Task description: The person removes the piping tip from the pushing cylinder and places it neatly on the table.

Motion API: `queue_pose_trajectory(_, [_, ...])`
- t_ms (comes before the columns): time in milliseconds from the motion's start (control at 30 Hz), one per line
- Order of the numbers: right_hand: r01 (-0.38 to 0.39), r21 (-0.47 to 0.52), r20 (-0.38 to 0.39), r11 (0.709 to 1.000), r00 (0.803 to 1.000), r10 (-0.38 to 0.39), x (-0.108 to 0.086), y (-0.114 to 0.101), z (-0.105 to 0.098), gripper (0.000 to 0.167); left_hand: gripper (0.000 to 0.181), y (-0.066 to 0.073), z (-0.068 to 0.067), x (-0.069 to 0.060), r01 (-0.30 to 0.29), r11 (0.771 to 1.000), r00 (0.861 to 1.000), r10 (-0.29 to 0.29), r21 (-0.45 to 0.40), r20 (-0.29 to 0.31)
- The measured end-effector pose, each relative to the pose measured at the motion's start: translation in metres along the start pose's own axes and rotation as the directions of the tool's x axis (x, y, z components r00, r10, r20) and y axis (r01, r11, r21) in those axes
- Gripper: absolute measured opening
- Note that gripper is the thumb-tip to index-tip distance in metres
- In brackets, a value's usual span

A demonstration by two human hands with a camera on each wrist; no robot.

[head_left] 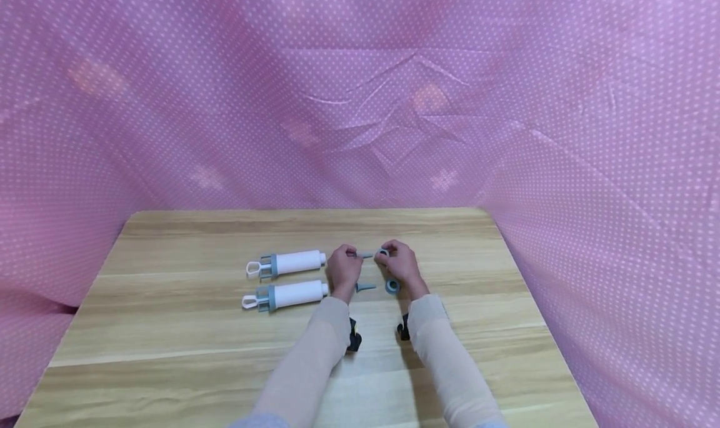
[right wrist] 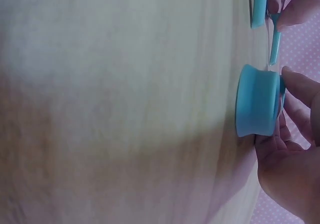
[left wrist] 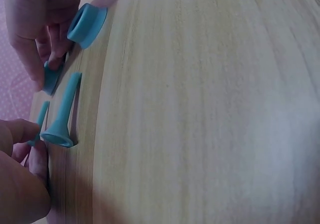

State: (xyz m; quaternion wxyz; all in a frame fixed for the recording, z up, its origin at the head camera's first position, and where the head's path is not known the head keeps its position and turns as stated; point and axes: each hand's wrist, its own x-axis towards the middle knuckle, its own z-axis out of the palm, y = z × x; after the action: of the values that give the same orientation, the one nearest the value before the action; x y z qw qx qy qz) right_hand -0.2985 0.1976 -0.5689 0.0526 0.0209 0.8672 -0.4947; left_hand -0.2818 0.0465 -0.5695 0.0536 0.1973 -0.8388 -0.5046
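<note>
My left hand [head_left: 345,267] pinches a slim teal nozzle [head_left: 365,255] between thumb and fingers, its narrow end pointing right. Just across from it, my right hand [head_left: 398,262] holds a teal ring cap [head_left: 382,253] by its edge at the table. A second nozzle [head_left: 367,286], with a flared base, lies nearer the front beside my left hand. The second ring cap [head_left: 392,286] sits below my right hand. In the right wrist view this nearer ring [right wrist: 257,101] partly hides the one my fingers hold.
Two white syringe-like tubes [head_left: 298,262] [head_left: 298,293] lie side by side to the left, with teal collars and looped white handles. They rest on a wood-grain table [head_left: 185,334]. Pink dotted cloth [head_left: 360,103] hangs behind and at both sides.
</note>
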Motion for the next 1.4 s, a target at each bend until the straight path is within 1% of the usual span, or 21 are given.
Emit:
queue_pose_trajectory(267, [-0.022,-0.049,-0.009,0.999,1.000,0.022,-0.002,0.001,0.001,0.029,0.021,-0.005,0.001,-0.002,-0.027,1.000,1.000,0.027,0.001,-0.005])
queue_pose_trajectory(533, [0.000,-0.069,-0.020,0.998,1.000,-0.002,0.000,0.003,0.002,0.029,0.022,-0.004,0.000,-0.001,-0.053,0.998,0.999,0.053,0.018,-0.001])
queue_pose_trajectory(633, [-0.004,-0.076,-0.018,0.997,1.000,0.002,0.001,0.003,0.001,0.029,0.022,-0.003,0.000,-0.001,-0.057,0.998,0.998,0.057,0.019,0.002])
queue_pose_trajectory(733, [-0.011,-0.062,-0.010,0.998,1.000,0.010,0.002,0.003,0.001,0.031,0.024,-0.003,-0.001,-0.001,-0.051,0.999,0.999,0.051,0.012,0.005])
queue_pose_trajectory(833, [-0.017,-0.031,-0.007,0.999,1.000,0.017,0.002,0.003,0.001,0.037,0.027,-0.004,-0.004,-0.001,-0.032,0.999,0.999,0.032,0.009,0.001])
queue_pose_trajectory(900, [-0.019,-0.003,-0.008,1.000,1.000,0.019,0.001,0.003,0.001,0.041,0.028,-0.004,-0.005,-0.002,-0.023,1.000,1.000,0.023,0.010,-0.009])
queue_pose_trajectory(1000, [-0.021,0.032,-0.002,0.999,1.000,0.021,-0.001,0.002,-0.001,0.045,0.029,-0.003,-0.006,-0.002,-0.025,1.000,0.999,0.025,0.013,-0.033])
queue_pose_trajectory(1067, [-0.015,0.046,0.001,0.999,1.000,0.015,-0.002,-0.001,-0.002,0.046,0.029,-0.002,-0.009,-0.003,-0.048,0.999,0.998,0.049,0.003,-0.044])
queue_pose_trajectory(1133, [-0.006,0.049,-0.009,0.999,1.000,0.007,-0.004,-0.003,-0.004,0.046,0.030,0.002,-0.011,-0.003,-0.080,0.996,0.996,0.079,-0.025,-0.044])
queue_pose_trajectory(1200, [0.013,0.044,-0.025,0.999,1.000,-0.012,-0.006,-0.005,-0.007,0.044,0.030,0.006,-0.016,-0.004,-0.115,0.990,0.993,0.112,-0.078,-0.042])
queue_pose_trajectory(1300, [0.050,0.030,-0.059,0.998,0.997,-0.048,-0.012,-0.010,-0.012,0.042,0.030,0.012,-0.026,-0.006,-0.156,0.973,0.987,0.149,-0.170,-0.057])
queue_pose_trajectory(1400, [0.086,0.018,-0.075,0.996,0.994,-0.084,-0.023,-0.014,-0.018,0.040,0.028,0.014,-0.037,-0.010,-0.208,0.951,0.977,0.194,-0.230,-0.084])
